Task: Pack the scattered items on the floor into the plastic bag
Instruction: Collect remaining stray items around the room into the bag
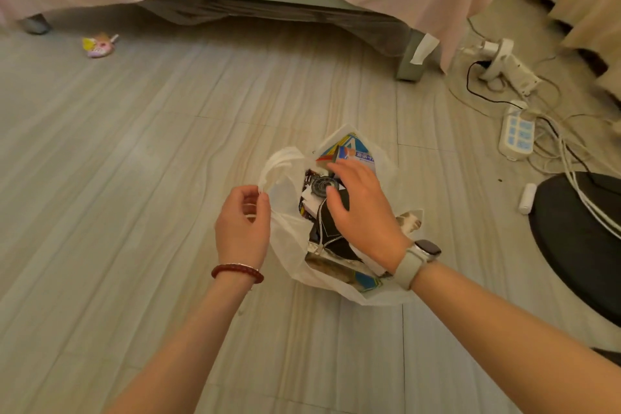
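At ten o'clock on the floor, near the bed's edge, lies a small pink and yellow toy, well apart from everything else. Just left of centre, the left hand, with a dark red bead bracelet at its wrist, has its grip pinched on a handle loop of the white plastic bag. That bag sits on the floor at centre, its mouth open, with boxes, a black round part and other packed items inside. Over the bag's contents at about one o'clock of centre, the right hand hovers with fingers spread, its grip released and grasping nothing; a pale watch is on its wrist. At two to three o'clock a white power strip lies among tangled cables, beside a black round base.
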Demonstrator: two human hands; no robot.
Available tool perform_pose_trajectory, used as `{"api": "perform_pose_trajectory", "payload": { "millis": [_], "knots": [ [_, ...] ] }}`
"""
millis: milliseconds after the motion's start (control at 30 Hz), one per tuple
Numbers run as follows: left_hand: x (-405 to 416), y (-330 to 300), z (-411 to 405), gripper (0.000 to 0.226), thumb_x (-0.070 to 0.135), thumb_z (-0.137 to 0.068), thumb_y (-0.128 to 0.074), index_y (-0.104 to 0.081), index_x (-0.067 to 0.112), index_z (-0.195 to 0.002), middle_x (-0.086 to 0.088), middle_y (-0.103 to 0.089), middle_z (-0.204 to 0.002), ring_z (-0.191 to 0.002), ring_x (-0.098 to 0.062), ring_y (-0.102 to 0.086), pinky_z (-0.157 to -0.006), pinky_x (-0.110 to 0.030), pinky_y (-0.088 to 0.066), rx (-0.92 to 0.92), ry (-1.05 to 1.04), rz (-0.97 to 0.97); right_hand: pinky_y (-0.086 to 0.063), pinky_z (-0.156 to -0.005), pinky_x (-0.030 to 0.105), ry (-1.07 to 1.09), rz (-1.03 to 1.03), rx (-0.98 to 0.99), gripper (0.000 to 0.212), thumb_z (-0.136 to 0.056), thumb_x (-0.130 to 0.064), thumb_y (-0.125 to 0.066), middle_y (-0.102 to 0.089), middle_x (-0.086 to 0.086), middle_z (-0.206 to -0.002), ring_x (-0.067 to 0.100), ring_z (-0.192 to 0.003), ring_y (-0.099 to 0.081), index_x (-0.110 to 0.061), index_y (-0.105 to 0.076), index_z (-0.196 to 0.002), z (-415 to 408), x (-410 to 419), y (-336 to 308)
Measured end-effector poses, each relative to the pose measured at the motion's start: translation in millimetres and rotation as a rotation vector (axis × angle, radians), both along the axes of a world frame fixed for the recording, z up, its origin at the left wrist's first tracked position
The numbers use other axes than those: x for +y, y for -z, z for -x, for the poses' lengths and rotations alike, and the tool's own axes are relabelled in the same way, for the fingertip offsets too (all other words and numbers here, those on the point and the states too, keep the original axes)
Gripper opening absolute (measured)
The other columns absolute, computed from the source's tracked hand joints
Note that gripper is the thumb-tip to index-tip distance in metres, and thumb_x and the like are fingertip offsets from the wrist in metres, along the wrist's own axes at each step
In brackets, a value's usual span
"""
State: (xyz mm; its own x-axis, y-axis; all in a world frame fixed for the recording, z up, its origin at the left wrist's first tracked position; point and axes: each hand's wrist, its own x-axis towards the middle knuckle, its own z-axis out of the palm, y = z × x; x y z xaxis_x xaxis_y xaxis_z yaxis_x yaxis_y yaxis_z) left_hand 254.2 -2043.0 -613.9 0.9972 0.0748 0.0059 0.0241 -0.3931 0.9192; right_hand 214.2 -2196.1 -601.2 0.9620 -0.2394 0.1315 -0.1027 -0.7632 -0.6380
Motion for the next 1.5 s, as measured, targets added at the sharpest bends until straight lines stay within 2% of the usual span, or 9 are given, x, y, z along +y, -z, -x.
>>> {"api": "perform_pose_trajectory", "payload": {
  "millis": [100,200,400,533,800,967,1133,1233,1500],
  "knots": [
    [1.0,-34.1,10.9,0.035,0.025,-0.089,-0.052,-0.051,0.013,-0.121,-0.007,-0.049,-0.123,-0.110,-0.021,-0.053,-0.093,-0.032,-0.042,0.132,0.109,-0.213,-0.024,-0.111,0.031,-0.015,0.057,0.134,0.040,-0.093,-0.019,-0.044,-0.044,0.008,-0.139,0.022,-0.132,-0.032,-0.012,-0.043,-0.132,10.7,-10.4,-44.7],
    [22.3,-98.1,27.5,0.043,0.025,-0.088,-0.052,-0.045,0.012,-0.129,-0.011,-0.044,-0.133,-0.122,-0.026,-0.045,-0.103,-0.042,-0.036,0.178,0.166,-0.363,-0.029,-0.106,0.030,0.029,0.030,0.224,0.037,-0.094,-0.018,-0.042,-0.048,0.007,-0.135,0.021,-0.128,-0.036,-0.013,-0.045,-0.130,31.8,-6.8,-117.5],
    [89.6,-276.2,58.3,0.041,0.022,-0.087,-0.053,-0.050,0.009,-0.126,-0.015,-0.051,-0.130,-0.120,-0.033,-0.046,-0.099,-0.048,-0.035,0.239,0.120,-0.519,-0.027,-0.098,0.020,0.233,-0.127,0.356,0.035,-0.094,-0.015,-0.041,-0.053,0.007,-0.131,0.021,-0.124,-0.044,-0.010,-0.048,-0.128,72.6,33.1,-287.8],
    [121.7,-384.1,74.7,0.043,0.026,-0.087,-0.050,-0.049,0.007,-0.126,-0.017,-0.052,-0.129,-0.119,-0.034,-0.046,-0.097,-0.047,-0.037,0.280,0.159,-0.539,-0.032,-0.101,0.026,0.312,-0.238,0.448,0.035,-0.095,-0.016,-0.039,-0.053,0.008,-0.132,0.022,-0.123,-0.046,-0.009,-0.047,-0.129,90.3,65.4,-386.7],
    [92.5,-472.8,77.2,0.041,0.021,-0.087,-0.052,-0.049,0.008,-0.126,-0.014,-0.052,-0.128,-0.117,-0.032,-0.048,-0.096,-0.044,-0.038,0.260,0.342,-0.573,-0.037,-0.102,0.035,0.427,-0.284,0.554,0.038,-0.094,-0.016,-0.040,-0.052,0.011,-0.133,0.025,-0.123,-0.048,-0.009,-0.044,-0.131,101.6,52.8,-471.9],
    [12.1,-466.7,63.8,0.041,0.025,-0.088,-0.050,-0.047,0.010,-0.127,-0.013,-0.052,-0.126,-0.118,-0.032,-0.045,-0.095,-0.043,-0.036,0.253,0.507,-0.580,-0.035,-0.103,0.032,0.531,-0.304,0.550,0.038,-0.095,-0.014,-0.038,-0.050,0.013,-0.134,0.025,-0.126,-0.045,-0.007,-0.042,-0.133,101.1,-11.1,-473.9],
    [-86.4,-430.4,45.5,0.043,0.027,-0.090,-0.048,-0.045,0.011,-0.130,-0.012,-0.049,-0.131,-0.124,-0.030,-0.041,-0.098,-0.044,-0.034,0.272,0.624,-0.598,-0.038,-0.098,0.031,0.661,-0.325,0.604,0.035,-0.095,-0.014,-0.038,-0.052,0.014,-0.131,0.027,-0.120,-0.050,-0.007,-0.046,-0.128,92.6,-106.1,-431.4],
    [-143.2,-389.7,31.3,0.042,0.025,-0.088,-0.050,-0.047,0.010,-0.127,-0.013,-0.051,-0.128,-0.121,-0.032,-0.044,-0.097,-0.046,-0.037,0.304,0.626,-0.612,-0.039,-0.099,0.034,0.705,-0.311,0.681,0.034,-0.094,-0.013,-0.039,-0.054,0.015,-0.129,0.029,-0.119,-0.050,-0.007,-0.048,-0.126,81.7,-168.4,-380.6],
    [-286.3,-210.0,-7.2,0.043,0.028,-0.089,-0.049,-0.045,0.013,-0.129,-0.009,-0.049,-0.133,-0.124,-0.028,-0.042,-0.102,-0.043,-0.033,0.404,0.624,-0.641,-0.040,-0.095,0.035,0.688,-0.338,0.910,0.035,-0.094,-0.010,-0.039,-0.054,0.020,-0.127,0.033,-0.116,-0.051,-0.003,-0.043,-0.128,28.0,-338.3,-158.5]
  ]
}}
